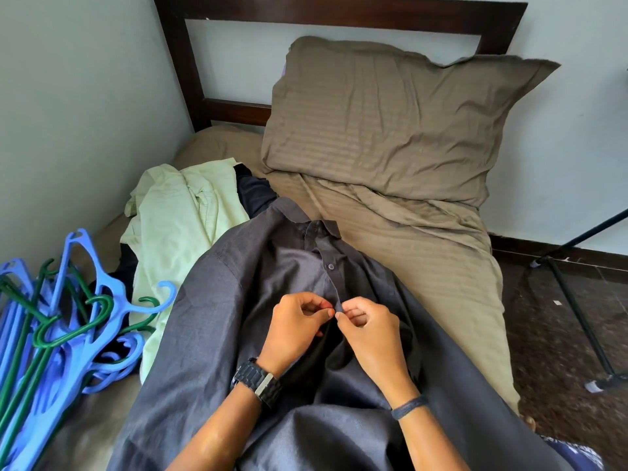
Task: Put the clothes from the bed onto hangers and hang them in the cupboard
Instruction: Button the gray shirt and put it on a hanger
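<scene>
A grey collared shirt (217, 300) lies spread face up on the bed (424, 239), collar toward the pillow. My left hand (295, 328) and my right hand (370, 331) meet at its button placket, just below the top button. Each hand pinches an edge of the placket between thumb and fingers. A pale green shirt (176, 215) lies crumpled to the left, with a dark garment (253, 192) partly under it. A pile of blue and green plastic hangers (61, 328) rests at the bed's left edge.
A brown pillow (390, 124) leans against the dark wooden headboard (339, 13). A wall runs along the left side of the bed. On the right, dark floor holds the black legs of a stand (574, 300).
</scene>
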The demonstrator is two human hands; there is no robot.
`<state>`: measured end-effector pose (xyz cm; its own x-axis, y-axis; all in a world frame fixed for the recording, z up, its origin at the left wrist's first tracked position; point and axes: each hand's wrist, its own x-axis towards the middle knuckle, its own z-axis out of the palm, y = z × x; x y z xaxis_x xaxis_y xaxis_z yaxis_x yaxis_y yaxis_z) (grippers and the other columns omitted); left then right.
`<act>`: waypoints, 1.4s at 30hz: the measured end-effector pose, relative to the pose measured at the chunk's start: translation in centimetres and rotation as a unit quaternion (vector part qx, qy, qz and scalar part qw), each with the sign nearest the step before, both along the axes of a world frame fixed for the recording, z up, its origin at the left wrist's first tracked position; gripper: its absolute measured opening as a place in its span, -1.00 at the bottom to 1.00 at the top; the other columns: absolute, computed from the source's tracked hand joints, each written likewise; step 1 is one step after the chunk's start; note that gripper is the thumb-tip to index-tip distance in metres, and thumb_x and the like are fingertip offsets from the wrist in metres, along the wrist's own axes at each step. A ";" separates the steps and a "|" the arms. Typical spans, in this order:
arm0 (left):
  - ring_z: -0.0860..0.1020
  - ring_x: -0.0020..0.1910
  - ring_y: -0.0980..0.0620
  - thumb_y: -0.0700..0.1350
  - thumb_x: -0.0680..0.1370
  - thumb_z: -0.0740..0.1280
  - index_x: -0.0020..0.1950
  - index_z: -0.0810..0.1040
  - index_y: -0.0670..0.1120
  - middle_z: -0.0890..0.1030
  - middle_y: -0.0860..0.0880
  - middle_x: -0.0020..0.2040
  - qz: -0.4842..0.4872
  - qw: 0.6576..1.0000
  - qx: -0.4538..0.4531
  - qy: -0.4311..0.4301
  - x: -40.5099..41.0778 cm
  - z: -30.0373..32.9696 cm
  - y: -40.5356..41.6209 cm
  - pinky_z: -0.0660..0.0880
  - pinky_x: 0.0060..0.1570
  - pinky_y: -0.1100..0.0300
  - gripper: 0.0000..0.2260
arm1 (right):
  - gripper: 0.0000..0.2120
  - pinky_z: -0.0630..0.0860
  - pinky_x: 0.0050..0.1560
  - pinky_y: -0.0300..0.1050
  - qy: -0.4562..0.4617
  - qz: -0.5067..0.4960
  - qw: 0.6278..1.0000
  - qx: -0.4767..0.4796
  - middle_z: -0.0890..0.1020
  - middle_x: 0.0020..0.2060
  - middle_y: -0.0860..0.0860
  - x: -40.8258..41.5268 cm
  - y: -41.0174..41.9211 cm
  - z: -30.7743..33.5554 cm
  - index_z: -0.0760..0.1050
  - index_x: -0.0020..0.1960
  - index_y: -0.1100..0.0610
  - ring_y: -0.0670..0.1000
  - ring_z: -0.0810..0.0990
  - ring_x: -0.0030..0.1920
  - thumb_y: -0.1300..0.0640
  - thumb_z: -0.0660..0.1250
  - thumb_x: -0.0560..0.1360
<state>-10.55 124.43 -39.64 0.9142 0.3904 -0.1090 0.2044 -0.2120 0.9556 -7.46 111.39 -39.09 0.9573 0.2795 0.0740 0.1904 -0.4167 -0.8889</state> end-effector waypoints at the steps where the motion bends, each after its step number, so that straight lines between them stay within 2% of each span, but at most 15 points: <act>1: 0.55 -0.37 0.21 -0.29 0.47 0.41 -0.26 0.62 -0.05 0.63 0.07 -0.36 -0.001 1.000 -0.006 -0.001 -0.1 0.0 0.0 0.49 -0.38 0.33 -0.82 | -0.86 0.49 -0.27 -0.41 0.000 0.001 1.000 -0.002 0.63 -0.39 -0.14 -0.1 0.1 0.1 0.58 -0.22 0.03 -0.19 0.61 -0.28 0.25 0.42 0.44; 6: 0.59 -0.32 0.19 -0.29 0.49 0.39 -0.24 0.62 -0.06 0.65 0.02 -0.31 -0.007 1.000 -0.025 -0.011 -0.3 0.1 0.1 0.49 -0.33 0.33 -0.84 | -0.84 0.46 -0.29 -0.46 0.002 -0.005 1.000 0.020 0.62 -0.39 -0.17 -0.6 0.2 0.2 0.58 -0.22 0.00 -0.22 0.61 -0.29 0.24 0.42 0.45; 8: 0.59 -0.31 0.14 -0.29 0.49 0.40 -0.24 0.62 -0.05 0.66 0.00 -0.30 -0.006 1.000 -0.027 -0.014 -0.2 0.0 0.2 0.50 -0.31 0.30 -0.83 | -0.86 0.51 -0.28 -0.39 0.012 0.000 0.999 0.031 0.63 -0.40 -0.16 -0.7 0.2 0.3 0.61 -0.21 0.02 -0.20 0.63 -0.30 0.24 0.39 0.47; 12: 0.62 -0.29 0.06 -0.30 0.47 0.41 -0.25 0.64 -0.04 0.67 -0.02 -0.31 0.005 0.999 -0.042 -0.019 -0.1 -0.4 0.2 0.54 -0.22 0.21 -0.81 | -0.72 0.55 -0.34 -0.32 0.058 0.012 0.995 0.078 0.65 -0.35 -0.09 -0.4 0.0 0.5 0.59 -0.23 -0.01 -0.11 0.66 -0.33 0.33 0.30 0.51; 17: 0.64 -0.22 0.03 -0.31 0.49 0.38 -0.23 0.65 -0.04 0.68 -0.06 -0.27 0.012 0.998 -0.066 -0.011 -0.1 -0.7 -0.1 0.58 -0.08 0.09 -0.81 | -0.74 0.62 -0.26 -0.17 0.031 -0.003 0.997 0.064 0.66 -0.37 -0.08 -0.5 0.0 0.0 0.59 -0.24 -0.06 -0.08 0.67 -0.32 0.30 0.38 0.46; 20: 0.63 -0.23 0.05 -0.28 0.53 0.33 -0.21 0.65 -0.09 0.67 -0.06 -0.28 0.017 0.997 -0.081 -0.013 -0.2 -0.4 -0.3 0.58 -0.10 0.13 -0.82 | -0.85 0.61 -0.22 -0.23 0.010 -0.008 0.999 0.033 0.65 -0.37 -0.11 -0.5 0.2 0.0 0.61 -0.19 0.03 -0.15 0.64 -0.30 0.27 0.41 0.44; 22: 0.64 -0.23 0.03 -0.25 0.54 0.32 -0.22 0.66 -0.12 0.67 -0.08 -0.27 0.014 0.993 -0.115 -0.020 -0.3 0.0 -0.5 0.57 -0.14 0.19 -0.83 | -0.86 0.58 -0.24 -0.29 -0.007 -0.016 1.000 0.023 0.64 -0.39 -0.13 -0.6 0.3 0.1 0.59 -0.21 0.05 -0.18 0.63 -0.32 0.28 0.40 0.44; 24: 0.65 -0.21 0.01 -0.21 0.51 0.38 -0.20 0.66 -0.16 0.68 -0.13 -0.24 0.003 0.991 -0.130 -0.028 -0.3 0.3 -0.6 0.56 -0.15 0.22 -0.89 | -0.84 0.59 -0.25 -0.24 -0.009 -0.011 1.000 0.023 0.64 -0.40 -0.10 -0.4 0.2 0.1 0.59 -0.24 0.04 -0.16 0.63 -0.34 0.27 0.40 0.45; 27: 0.63 -0.25 0.01 -0.25 0.48 0.41 -0.20 0.62 -0.16 0.67 -0.14 -0.26 0.006 0.989 -0.140 -0.044 -0.2 0.1 -0.3 0.56 -0.18 0.20 -0.94 | -0.82 0.61 -0.28 -0.20 0.039 0.015 0.997 0.061 0.66 -0.34 -0.04 0.0 -0.1 0.4 0.60 -0.21 0.02 -0.07 0.66 -0.31 0.28 0.39 0.47; 31: 0.56 -0.35 0.09 -0.38 0.49 0.34 -0.12 0.47 -0.17 0.59 -0.13 -0.32 0.013 0.982 -0.179 -0.064 0.2 0.5 -0.4 0.54 -0.26 0.27 -0.86 | -0.82 0.59 -0.32 -0.19 0.108 0.017 0.987 0.119 0.66 -0.29 0.05 0.7 -0.3 1.0 0.61 -0.19 0.10 0.00 0.66 -0.29 0.32 0.32 0.51; 34: 0.52 -0.35 0.10 -0.42 0.51 0.30 -0.09 0.40 -0.14 0.55 -0.09 -0.34 -0.002 0.980 -0.178 -0.087 0.8 1.0 -0.3 0.49 -0.20 0.25 -0.80 | -0.84 0.57 -0.32 -0.19 0.261 0.015 0.936 0.237 0.61 -0.30 0.09 1.6 -0.2 1.9 0.58 -0.16 0.21 0.01 0.60 -0.31 0.35 0.27 0.53; 36: 0.50 -0.31 0.14 -0.44 0.52 0.27 -0.12 0.43 -0.13 0.53 -0.06 -0.31 -0.026 0.984 -0.145 -0.104 1.5 1.6 0.1 0.45 -0.17 0.28 -0.79 | -0.88 0.56 -0.34 -0.20 0.308 0.014 0.906 0.291 0.60 -0.31 0.10 2.2 0.0 2.5 0.55 -0.12 0.23 -0.01 0.60 -0.33 0.34 0.27 0.53; 38: 0.51 -0.26 0.19 -0.46 0.52 0.25 -0.15 0.49 -0.12 0.55 -0.03 -0.24 -0.045 0.985 -0.113 -0.122 2.7 2.3 0.5 0.45 -0.13 0.31 -0.76 | -0.91 0.55 -0.36 -0.20 0.238 0.000 0.934 0.267 0.60 -0.32 0.10 3.0 0.6 2.8 0.53 -0.11 0.20 -0.02 0.60 -0.35 0.34 0.29 0.52; 40: 0.52 -0.22 0.19 -0.46 0.52 0.23 -0.14 0.53 -0.11 0.57 -0.03 -0.21 -0.055 0.984 -0.094 -0.141 4.1 3.2 0.8 0.46 -0.09 0.33 -0.73 | -0.81 0.56 -0.34 -0.16 0.098 -0.016 0.979 0.177 0.62 -0.35 0.01 4.1 1.5 3.0 0.54 -0.18 0.10 -0.03 0.61 -0.36 0.35 0.30 0.52; 42: 0.52 -0.21 0.16 -0.47 0.53 0.21 -0.13 0.52 -0.13 0.57 -0.05 -0.21 -0.054 0.982 -0.081 -0.163 5.9 4.2 1.2 0.46 -0.09 0.34 -0.74 | -0.75 0.59 -0.22 -0.06 -0.022 -0.018 0.995 0.101 0.64 -0.32 -0.08 5.4 2.5 3.9 0.55 -0.19 0.00 0.00 0.63 -0.31 0.33 0.30 0.51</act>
<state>-4.67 125.65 -35.48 0.9458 0.2908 0.1444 -0.1340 -0.0555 0.9894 -2.03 113.84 -35.18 0.9610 0.2209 0.1666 0.2188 -0.2379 -0.9463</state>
